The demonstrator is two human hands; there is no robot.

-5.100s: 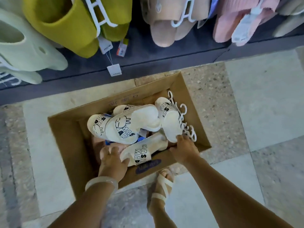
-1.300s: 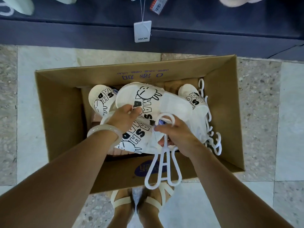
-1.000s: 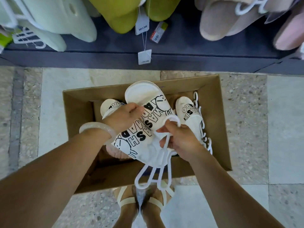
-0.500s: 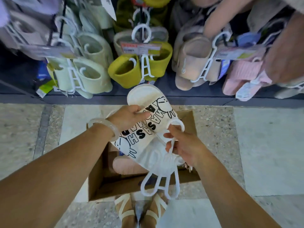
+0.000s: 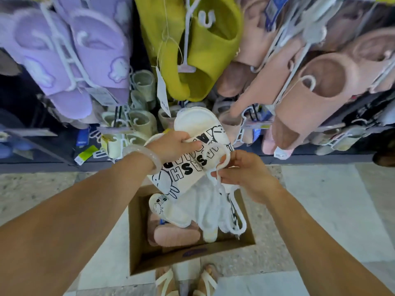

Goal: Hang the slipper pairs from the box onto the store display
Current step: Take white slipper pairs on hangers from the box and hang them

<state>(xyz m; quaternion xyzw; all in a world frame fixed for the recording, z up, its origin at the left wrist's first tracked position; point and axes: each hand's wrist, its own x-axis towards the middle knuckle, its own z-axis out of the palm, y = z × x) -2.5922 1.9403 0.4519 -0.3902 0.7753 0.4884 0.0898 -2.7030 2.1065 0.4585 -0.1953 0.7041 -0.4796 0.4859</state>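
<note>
A white slipper pair point(image 5: 192, 167) with black lettering and a rabbit drawing is held up in front of the store display point(image 5: 192, 60). My left hand point(image 5: 174, 145) grips its upper strap edge. My right hand point(image 5: 245, 174) pinches the white plastic hanger point(image 5: 222, 184) at the base of its hook, and the hanger's long loops dangle toward the cardboard box point(image 5: 141, 259) on the floor below. Inside the box lie another white printed slipper point(image 5: 168, 210) and pink slippers point(image 5: 175, 236).
Purple slippers point(image 5: 81, 56) hang upper left, yellow-green ones point(image 5: 198, 50) in the middle, pink ones point(image 5: 316, 92) at right, pale green ones point(image 5: 141, 120) lower down. Price tags point(image 5: 162, 92) dangle just above the held pair. My sandalled feet point(image 5: 186, 280) stand at the box's near edge.
Both hands have lifted the white pair out of the box and up toward the display. The view has tilted up, showing more hanging slippers.
</note>
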